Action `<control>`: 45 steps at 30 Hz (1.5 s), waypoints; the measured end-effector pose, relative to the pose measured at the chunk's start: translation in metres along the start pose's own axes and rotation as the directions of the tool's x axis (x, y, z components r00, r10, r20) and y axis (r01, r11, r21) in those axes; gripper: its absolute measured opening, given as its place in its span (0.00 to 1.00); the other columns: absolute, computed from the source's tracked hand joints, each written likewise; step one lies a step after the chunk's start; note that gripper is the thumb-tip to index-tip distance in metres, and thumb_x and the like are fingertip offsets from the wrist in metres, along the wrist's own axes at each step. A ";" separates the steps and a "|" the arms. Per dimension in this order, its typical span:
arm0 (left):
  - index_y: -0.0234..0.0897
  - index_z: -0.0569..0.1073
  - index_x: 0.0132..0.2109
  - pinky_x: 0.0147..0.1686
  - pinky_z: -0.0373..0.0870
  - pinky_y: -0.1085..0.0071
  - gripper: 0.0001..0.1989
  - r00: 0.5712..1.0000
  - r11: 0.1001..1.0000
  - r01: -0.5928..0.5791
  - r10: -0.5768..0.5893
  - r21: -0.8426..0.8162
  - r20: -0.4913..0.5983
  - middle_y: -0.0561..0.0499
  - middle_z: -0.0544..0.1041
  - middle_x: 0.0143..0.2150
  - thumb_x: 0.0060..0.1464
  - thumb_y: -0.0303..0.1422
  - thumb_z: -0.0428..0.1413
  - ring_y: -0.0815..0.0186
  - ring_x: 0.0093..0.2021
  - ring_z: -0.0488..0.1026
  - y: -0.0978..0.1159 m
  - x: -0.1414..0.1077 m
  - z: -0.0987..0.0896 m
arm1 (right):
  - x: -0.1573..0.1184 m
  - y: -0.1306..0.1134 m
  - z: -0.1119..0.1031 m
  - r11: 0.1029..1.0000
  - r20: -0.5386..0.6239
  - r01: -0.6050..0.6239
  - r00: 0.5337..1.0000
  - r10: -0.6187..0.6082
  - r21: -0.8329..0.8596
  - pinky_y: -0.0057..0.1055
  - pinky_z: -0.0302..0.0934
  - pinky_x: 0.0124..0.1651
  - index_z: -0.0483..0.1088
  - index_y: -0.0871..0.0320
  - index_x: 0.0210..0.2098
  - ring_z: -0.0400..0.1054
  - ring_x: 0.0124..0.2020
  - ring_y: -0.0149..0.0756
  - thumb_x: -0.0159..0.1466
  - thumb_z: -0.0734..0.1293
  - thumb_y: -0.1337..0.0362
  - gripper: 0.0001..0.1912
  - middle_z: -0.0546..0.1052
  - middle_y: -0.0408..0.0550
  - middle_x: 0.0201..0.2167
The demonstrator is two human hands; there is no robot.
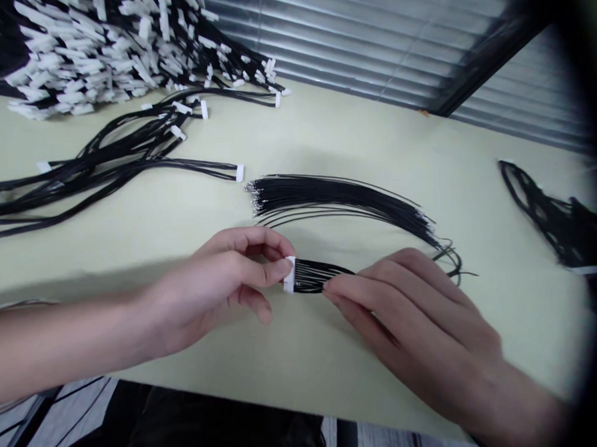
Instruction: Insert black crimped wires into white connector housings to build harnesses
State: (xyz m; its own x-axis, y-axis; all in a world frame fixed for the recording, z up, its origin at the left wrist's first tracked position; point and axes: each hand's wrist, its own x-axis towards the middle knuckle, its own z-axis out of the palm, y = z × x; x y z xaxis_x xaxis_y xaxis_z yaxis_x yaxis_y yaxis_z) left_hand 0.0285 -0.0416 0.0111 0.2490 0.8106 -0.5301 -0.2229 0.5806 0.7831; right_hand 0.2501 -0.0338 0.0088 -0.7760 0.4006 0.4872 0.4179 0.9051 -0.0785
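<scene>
Between my hands is a wire harness: a white connector (290, 277) with a row of black wires (314, 276) running out of its right side. My left hand (231, 280) pinches the upper end of the connector between thumb and index finger, its lower fingers loose. Just to the right, my right hand (408, 318) is closed on the black wires, thumb against fingertips. Beyond the fingers, a few wire ends (450, 259) curl out above the right hand. Behind both hands lies a bundle of loose black wires (332, 198) with metal terminals at its ends.
A large heap of harnesses with white connectors (89, 54) fills the back left of the pale table (514, 325). Several more black harnesses (110, 166) lie in front of it. A dark cable bundle (553, 220) rests at the right. Window blinds (348, 34) border the back edge.
</scene>
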 end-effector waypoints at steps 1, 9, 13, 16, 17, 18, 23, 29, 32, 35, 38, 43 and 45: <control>0.36 0.76 0.35 0.16 0.65 0.84 0.03 1.000 1.000 -0.001 0.001 0.001 0.001 0.57 0.69 0.29 0.52 0.25 0.62 0.80 0.18 0.61 0.000 0.000 0.000 | 0.000 0.000 0.001 1.000 -0.005 -0.015 1.000 0.016 0.017 0.38 0.57 0.35 0.68 0.68 0.43 0.62 0.32 0.37 0.65 0.65 0.76 0.07 0.73 0.50 0.31; 0.36 0.76 0.35 0.16 0.64 0.85 0.04 1.000 1.000 -0.002 0.002 0.014 -0.004 0.57 0.69 0.29 0.53 0.27 0.63 0.80 0.19 0.60 -0.001 -0.002 0.001 | 0.003 -0.001 0.002 0.999 -0.016 -0.047 0.999 0.047 0.000 0.36 0.57 0.35 0.68 0.63 0.40 0.61 0.32 0.35 0.65 0.66 0.75 0.04 0.73 0.47 0.30; 0.37 0.76 0.36 0.16 0.64 0.85 0.04 1.000 1.000 -0.005 0.005 0.015 -0.022 0.57 0.68 0.30 0.52 0.27 0.64 0.80 0.18 0.61 0.000 -0.002 0.001 | 0.007 -0.002 0.002 0.999 0.001 -0.052 0.999 0.052 -0.009 0.35 0.56 0.35 0.68 0.63 0.38 0.58 0.30 0.34 0.66 0.65 0.74 0.02 0.70 0.45 0.29; 0.36 0.76 0.36 0.16 0.65 0.84 0.04 1.000 1.000 -0.005 0.006 0.016 -0.030 0.56 0.68 0.30 0.52 0.27 0.63 0.80 0.18 0.61 0.000 -0.001 0.001 | 0.008 -0.002 0.000 0.999 0.043 -0.054 0.998 0.054 -0.005 0.34 0.56 0.36 0.67 0.61 0.35 0.57 0.30 0.33 0.67 0.64 0.75 0.05 0.68 0.43 0.28; 0.36 0.76 0.36 0.16 0.65 0.84 0.04 1.000 1.000 -0.007 0.007 0.017 -0.028 0.56 0.68 0.30 0.52 0.27 0.63 0.80 0.18 0.61 0.000 0.000 0.002 | 0.008 -0.002 -0.001 0.999 0.068 -0.048 0.996 0.049 -0.003 0.34 0.56 0.38 0.67 0.60 0.34 0.57 0.31 0.32 0.66 0.63 0.76 0.06 0.68 0.43 0.29; 0.36 0.76 0.36 0.16 0.65 0.84 0.04 1.000 1.000 -0.008 0.008 0.020 -0.023 0.56 0.68 0.30 0.52 0.27 0.63 0.80 0.18 0.61 0.000 0.000 0.002 | 0.008 -0.002 -0.002 0.999 0.091 -0.045 0.995 0.044 0.000 0.34 0.56 0.40 0.66 0.60 0.34 0.57 0.31 0.32 0.66 0.63 0.77 0.07 0.68 0.43 0.30; 0.36 0.76 0.36 0.16 0.65 0.84 0.03 1.000 0.999 -0.019 0.020 0.025 -0.019 0.56 0.68 0.29 0.53 0.26 0.63 0.80 0.18 0.61 0.000 -0.001 0.001 | 0.007 -0.002 -0.005 0.999 0.106 -0.040 0.994 0.037 0.027 0.33 0.55 0.43 0.67 0.62 0.36 0.56 0.33 0.32 0.64 0.63 0.81 0.09 0.67 0.43 0.31; 0.36 0.75 0.35 0.16 0.63 0.85 0.04 0.999 1.000 -0.023 0.024 0.015 -0.031 0.57 0.67 0.29 0.52 0.26 0.63 0.81 0.18 0.59 -0.002 -0.003 0.003 | 0.008 -0.002 0.001 0.998 0.072 -0.051 0.996 0.048 0.039 0.33 0.56 0.41 0.68 0.63 0.37 0.56 0.32 0.32 0.67 0.63 0.76 0.05 0.67 0.44 0.31; 0.36 0.75 0.35 0.17 0.64 0.84 0.03 0.999 0.999 -0.026 0.026 0.023 -0.032 0.57 0.67 0.28 0.52 0.26 0.63 0.80 0.18 0.60 -0.002 -0.001 0.003 | 0.007 -0.003 0.002 0.998 0.070 -0.061 0.996 0.058 0.034 0.35 0.57 0.40 0.68 0.64 0.40 0.57 0.32 0.33 0.65 0.63 0.78 0.07 0.68 0.45 0.31; 0.36 0.75 0.35 0.17 0.65 0.83 0.04 0.999 0.999 -0.023 0.024 0.037 -0.035 0.56 0.68 0.29 0.52 0.26 0.63 0.79 0.19 0.61 -0.001 0.000 0.004 | 0.006 -0.004 0.002 0.998 0.085 -0.063 0.994 0.061 0.015 0.37 0.57 0.38 0.69 0.65 0.42 0.57 0.32 0.35 0.65 0.64 0.78 0.08 0.69 0.46 0.30; 0.36 0.75 0.35 0.17 0.63 0.83 0.04 0.999 0.999 -0.033 0.035 0.038 -0.037 0.57 0.68 0.28 0.52 0.26 0.63 0.79 0.19 0.60 -0.001 0.000 0.003 | 0.007 -0.005 0.001 1.000 0.071 -0.031 0.997 0.031 0.000 0.37 0.58 0.35 0.69 0.67 0.42 0.59 0.31 0.35 0.65 0.64 0.77 0.06 0.70 0.48 0.29; 0.36 0.75 0.35 0.15 0.60 0.83 0.04 0.998 0.998 -0.048 0.049 0.027 -0.034 0.57 0.68 0.28 0.52 0.26 0.63 0.80 0.18 0.58 -0.003 0.000 0.003 | 0.010 -0.005 0.004 0.999 0.028 0.015 1.000 -0.013 -0.048 0.38 0.59 0.33 0.70 0.70 0.41 0.59 0.30 0.36 0.64 0.65 0.78 0.06 0.72 0.50 0.28; 0.36 0.75 0.35 0.15 0.59 0.83 0.04 0.998 0.998 -0.050 0.051 0.024 -0.032 0.57 0.68 0.28 0.52 0.26 0.63 0.80 0.17 0.57 -0.004 0.001 0.003 | 0.011 -0.006 0.005 0.998 0.011 0.017 1.000 -0.016 -0.060 0.38 0.59 0.31 0.71 0.70 0.40 0.59 0.29 0.36 0.64 0.65 0.78 0.05 0.72 0.50 0.27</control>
State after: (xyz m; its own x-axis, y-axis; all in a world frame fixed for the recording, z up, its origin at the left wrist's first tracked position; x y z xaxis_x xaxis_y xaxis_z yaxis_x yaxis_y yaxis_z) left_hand 0.0320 -0.0434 0.0089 0.2067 0.8410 -0.5000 -0.2127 0.5375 0.8160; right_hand 0.2362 -0.0339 0.0102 -0.7878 0.3872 0.4789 0.4321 0.9016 -0.0182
